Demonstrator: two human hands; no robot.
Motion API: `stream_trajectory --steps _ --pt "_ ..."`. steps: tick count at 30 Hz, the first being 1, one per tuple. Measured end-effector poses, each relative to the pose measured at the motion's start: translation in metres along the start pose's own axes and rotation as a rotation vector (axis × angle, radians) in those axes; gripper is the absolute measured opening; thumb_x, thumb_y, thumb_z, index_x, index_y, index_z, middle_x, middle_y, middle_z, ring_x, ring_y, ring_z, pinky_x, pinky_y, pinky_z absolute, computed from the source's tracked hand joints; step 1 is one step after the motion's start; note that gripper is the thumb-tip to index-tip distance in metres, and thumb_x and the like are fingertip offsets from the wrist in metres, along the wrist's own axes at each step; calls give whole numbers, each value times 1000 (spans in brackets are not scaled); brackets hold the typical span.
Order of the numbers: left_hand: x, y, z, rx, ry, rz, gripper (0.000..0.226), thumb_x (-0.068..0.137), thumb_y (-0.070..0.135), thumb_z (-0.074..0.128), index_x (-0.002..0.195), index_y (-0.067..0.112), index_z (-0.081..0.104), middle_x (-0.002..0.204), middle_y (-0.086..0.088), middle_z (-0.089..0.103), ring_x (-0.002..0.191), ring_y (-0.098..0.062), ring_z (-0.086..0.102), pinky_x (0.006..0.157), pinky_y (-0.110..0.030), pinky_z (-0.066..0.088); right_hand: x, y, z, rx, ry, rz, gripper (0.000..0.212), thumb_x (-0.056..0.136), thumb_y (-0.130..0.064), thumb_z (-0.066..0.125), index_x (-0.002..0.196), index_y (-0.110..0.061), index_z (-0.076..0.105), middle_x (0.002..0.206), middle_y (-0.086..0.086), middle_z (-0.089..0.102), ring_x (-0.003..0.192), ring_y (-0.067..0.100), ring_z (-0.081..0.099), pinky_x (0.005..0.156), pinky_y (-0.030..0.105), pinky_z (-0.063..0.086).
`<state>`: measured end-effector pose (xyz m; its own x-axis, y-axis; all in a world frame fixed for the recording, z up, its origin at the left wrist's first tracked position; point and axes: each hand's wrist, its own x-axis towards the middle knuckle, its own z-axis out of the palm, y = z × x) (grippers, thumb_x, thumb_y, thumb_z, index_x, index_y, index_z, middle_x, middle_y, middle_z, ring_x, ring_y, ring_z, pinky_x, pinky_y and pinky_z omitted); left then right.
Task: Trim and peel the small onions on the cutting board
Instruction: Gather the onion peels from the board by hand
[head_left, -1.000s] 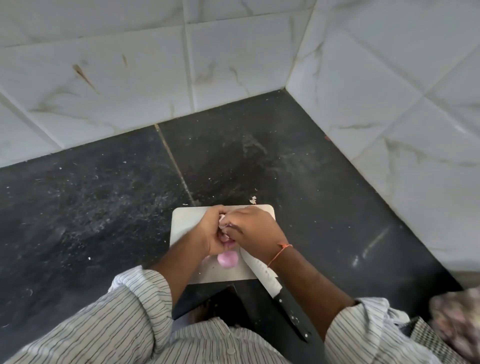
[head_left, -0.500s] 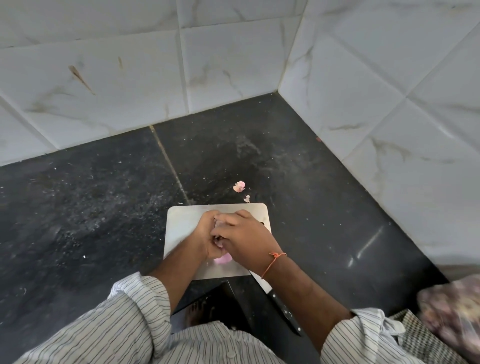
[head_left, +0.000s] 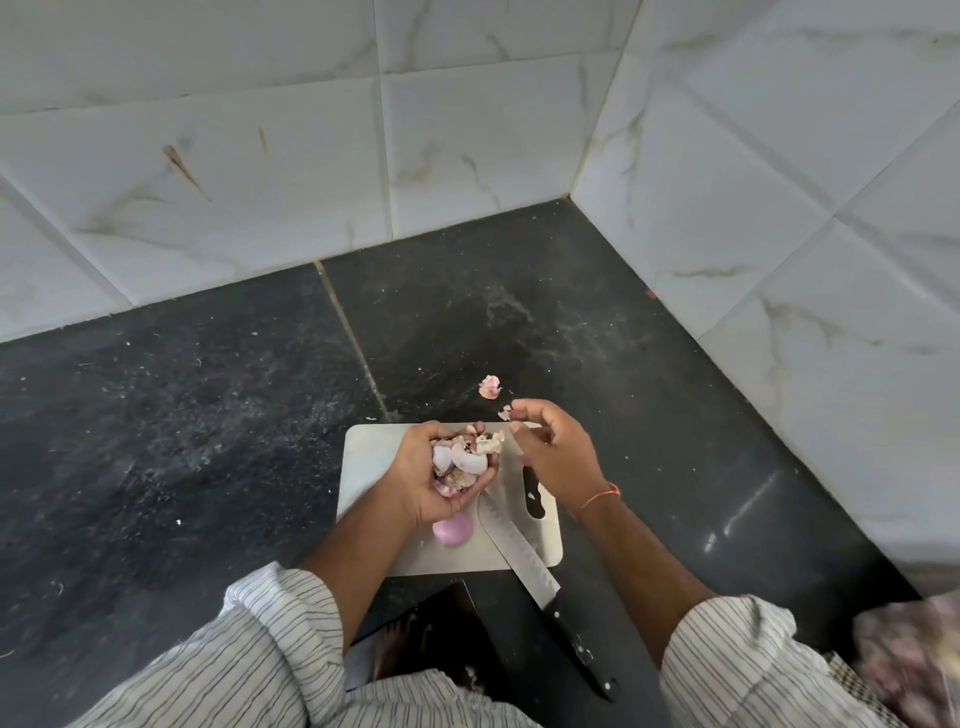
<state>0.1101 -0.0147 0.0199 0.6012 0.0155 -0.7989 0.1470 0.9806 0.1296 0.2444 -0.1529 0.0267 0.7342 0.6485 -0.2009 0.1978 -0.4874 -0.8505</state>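
Dark speckled surface (head_left: 208, 415) meets white marble-tiled walls (head_left: 779, 182) at 1 o'clock. Left hand (head_left: 441, 475) cups onion peels (head_left: 465, 460) over the cutting board (head_left: 374, 452); right hand (head_left: 550, 449) loosely spread, empty; peeled onion (head_left: 453, 531) at the board's 6 o'clock.

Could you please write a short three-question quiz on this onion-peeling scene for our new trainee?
1. True or false: the knife is held in the right hand.
2. What does the left hand hold? A) a pile of peels B) a spoon C) a towel
3. Fill in: the peeled pink onion lies on the ____, just below the left hand.

Key: 1. False; the knife lies flat, blade on the board, handle past its near edge. 2. A. 3. board.
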Motion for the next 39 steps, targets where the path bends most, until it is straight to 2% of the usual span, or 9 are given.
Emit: stream_trajectory --steps 7,14,17,21,24,27,31,34,39 --pt "2 9 -13 -80 -4 -15 30 94 24 53 103 8 78 99 -20 75 89 -29 69 63 -41 68 52 21 14 -391 -144 -53 41 102 -11 57 139 -24 67 137 0 69 124 20 65 112 37 50" --pt "0 25 -30 -121 61 31 30 93 22 54 111 7 74 97 -21 76 85 -30 71 57 -40 66 108 22 25 -831 -357 -307 80 92 13 54 160 -28 46 173 -4 29 150 26 34 115 42 49" --pt "0 31 -38 -107 100 41 31 92 22 54 109 5 74 97 -21 76 87 -30 70 56 -40 66 118 27 24 -950 -392 -352 57 99 -2 61 152 -25 55 161 -1 43 142 27 41 112 44 51" --pt "3 32 -46 -91 105 31 31 90 24 54 101 8 78 101 -17 76 88 -29 72 56 -40 65 114 28 23 -956 -312 -306 25 100 -12 61 122 -17 72 122 3 60 107 28 60 87 39 54" --pt "4 31 -46 -83 108 20 31 91 25 53 97 10 79 101 -16 76 89 -28 71 56 -40 66 105 29 24 -1002 -265 -254 20 101 -10 56 111 -11 74 108 8 64 93 30 66 75 35 48" --pt "4 30 -46 -70 116 23 31 93 25 53 101 9 78 99 -17 77 90 -29 71 56 -40 66 96 32 24 -1036 -232 -217 22 101 -9 57 116 -10 72 108 9 68 96 30 67 81 35 51" --pt "1 29 -47 -48 123 30 32 94 26 52 102 6 77 97 -18 77 89 -29 72 56 -40 66 88 34 18 -853 -174 -81 17 103 -14 59 111 -11 73 107 9 74 101 30 69 81 35 51" --pt "1 28 -47 -22 131 25 33 95 25 52 98 5 78 97 -19 78 88 -30 72 59 -41 67 74 21 12 -376 -128 52 12 100 -26 72 102 -18 80 98 -4 80 98 16 74 86 29 56" --pt "8 23 -42 46 135 18 32 91 26 60 103 2 78 106 -21 76 86 -33 75 69 -42 68 22 -27 17 -103 -234 -87 8 94 -29 80 101 -26 83 92 -15 80 89 1 74 82 18 59"
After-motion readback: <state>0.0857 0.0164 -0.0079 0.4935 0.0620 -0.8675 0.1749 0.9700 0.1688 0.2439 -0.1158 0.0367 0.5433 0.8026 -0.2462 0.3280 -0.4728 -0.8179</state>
